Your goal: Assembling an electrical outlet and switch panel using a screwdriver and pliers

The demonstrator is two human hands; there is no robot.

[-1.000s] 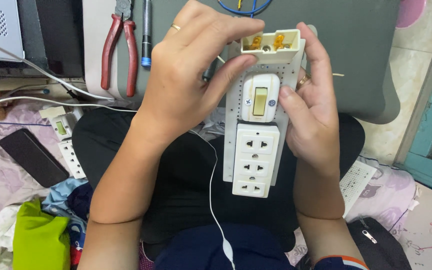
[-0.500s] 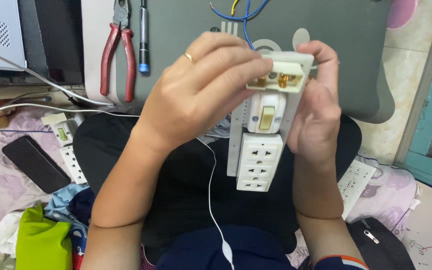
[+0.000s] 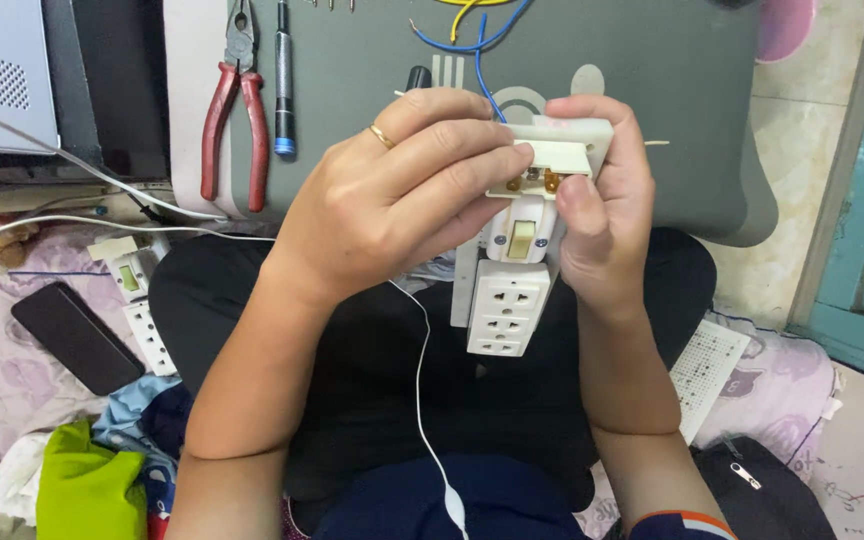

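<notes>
Held up over the lap, in front of the grey board [image 3: 652, 150]: a white socket panel [image 3: 508, 290], long and narrow, tilted with its outlet end hanging downward. Three outlet faces at the lower end, a small switch [image 3: 522, 240] with a yellowish rocker above them, and at the top a cream-coloured module [image 3: 550, 165] showing two brass contacts.

Left hand [image 3: 392, 200] closed around the upper part of the panel from the left, fingers curled across the front, fingertips pressed on the cream-coloured module; a gold ring [image 3: 382, 136] on one finger. Right hand [image 3: 597, 200] clamped on the right side of the same panel, thumb lying on the module's front edge, other fingers wrapped behind. Both hands gripping, neither open.

Blue and yellow wires [image 3: 477, 40] running up from behind the panel onto the grey board; exactly where they join is hidden by the fingers, possibly at the module's back.

On the board's left edge: red-handled pliers [image 3: 237, 110] and, just beside them, a dark screwdriver [image 3: 284, 80] with a blue tip band. Further left, on the flowered cloth, a second white socket strip [image 3: 137, 300] and a black phone [image 3: 72, 335], near each other but apart. A thin white cable [image 3: 422, 400] trailing down across the dark lap.
</notes>
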